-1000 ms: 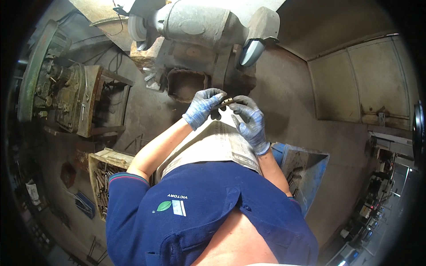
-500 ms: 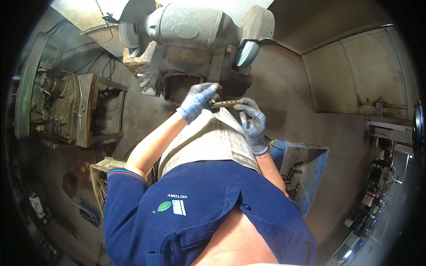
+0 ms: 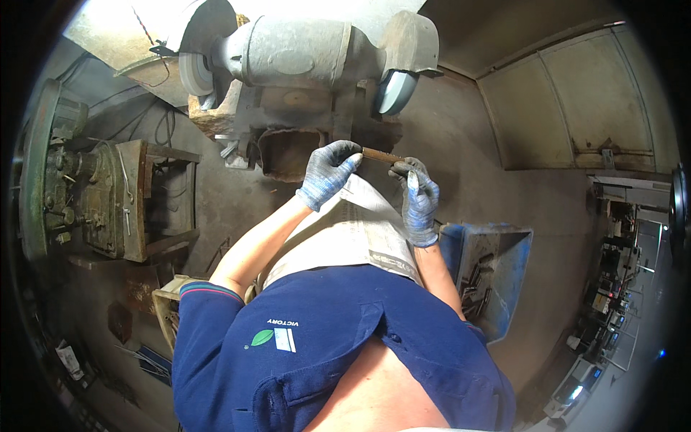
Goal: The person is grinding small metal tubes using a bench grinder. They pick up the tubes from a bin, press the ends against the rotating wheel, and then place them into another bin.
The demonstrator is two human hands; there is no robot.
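Both my hands wear blue-and-grey work gloves. Between them, above my lap, is a slim brownish metal bar (image 3: 381, 155) with a row of small bumps or notches along its upper edge. My left hand (image 3: 329, 175) has its fingers closed around the bar's left end. The right end sits in the fingers of my right hand (image 3: 419, 196), pinched near the tip. A sheet of newspaper (image 3: 327, 234) covers my lap beneath the bar.
Ahead stands a grey bench grinder (image 3: 299, 54) with a left wheel (image 3: 194, 74) and a right wheel (image 3: 396, 92). A blue bin (image 3: 515, 281) holding several metal bars is at my right, a pale crate (image 3: 165, 302) at my left. Green machinery (image 3: 90, 194) stands farther left.
The bar has been turned, so the row of dots that faced up now shows along its edge. My hands rose slightly, and the left fingers closed more around the bar.
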